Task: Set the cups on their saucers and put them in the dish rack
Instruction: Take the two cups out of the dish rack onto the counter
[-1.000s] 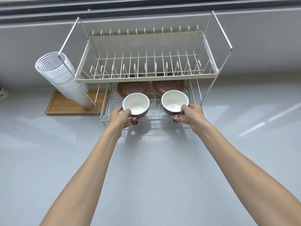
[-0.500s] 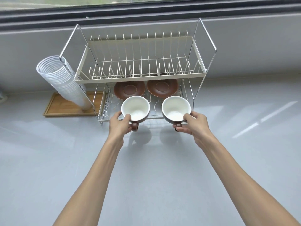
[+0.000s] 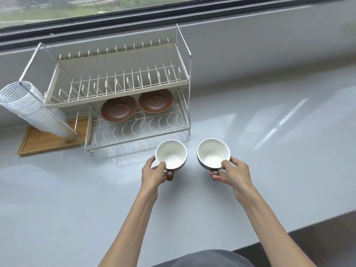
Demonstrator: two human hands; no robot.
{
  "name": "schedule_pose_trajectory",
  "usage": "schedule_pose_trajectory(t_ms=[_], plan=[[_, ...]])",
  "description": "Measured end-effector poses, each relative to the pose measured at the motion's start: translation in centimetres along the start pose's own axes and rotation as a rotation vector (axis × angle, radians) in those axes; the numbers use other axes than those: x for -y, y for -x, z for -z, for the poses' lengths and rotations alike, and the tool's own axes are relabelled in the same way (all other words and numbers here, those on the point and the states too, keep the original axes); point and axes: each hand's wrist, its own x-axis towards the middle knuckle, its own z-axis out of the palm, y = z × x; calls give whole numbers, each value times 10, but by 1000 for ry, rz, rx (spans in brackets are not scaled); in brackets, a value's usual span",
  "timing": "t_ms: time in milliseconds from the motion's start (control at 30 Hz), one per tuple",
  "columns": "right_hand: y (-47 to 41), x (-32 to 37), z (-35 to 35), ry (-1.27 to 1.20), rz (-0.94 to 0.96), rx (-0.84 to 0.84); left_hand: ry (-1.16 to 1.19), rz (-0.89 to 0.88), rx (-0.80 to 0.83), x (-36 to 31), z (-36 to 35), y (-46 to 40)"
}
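Fingers of the left hand [image 3: 153, 175] are curled round the handle and rim of the left cup [image 3: 171, 154], thumb on its near edge; fingers of the right hand [image 3: 234, 173] grip the right cup [image 3: 213, 154] the same way. Both cups, white inside and brown outside, are held side by side, apart, at the centre of the frame over the grey table [image 3: 77, 199], just in front of the dish rack [image 3: 117, 89]. Two brown saucers [image 3: 118, 109] [image 3: 155, 100] lie side by side at the back of the rack's lower tier, bare. Its upper tier overhangs them. At far left a stack of clear plastic cups [image 3: 32, 110] leans on a wooden tray [image 3: 50, 137] beside the rack. Counted: two cups, two saucers, one rack
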Motion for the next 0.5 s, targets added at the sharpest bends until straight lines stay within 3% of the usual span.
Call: schedule_pose_trajectory(t_ms=[500], plan=[[-44, 9, 81, -133, -11, -152, -82, 34, 102, 10, -109, -3]])
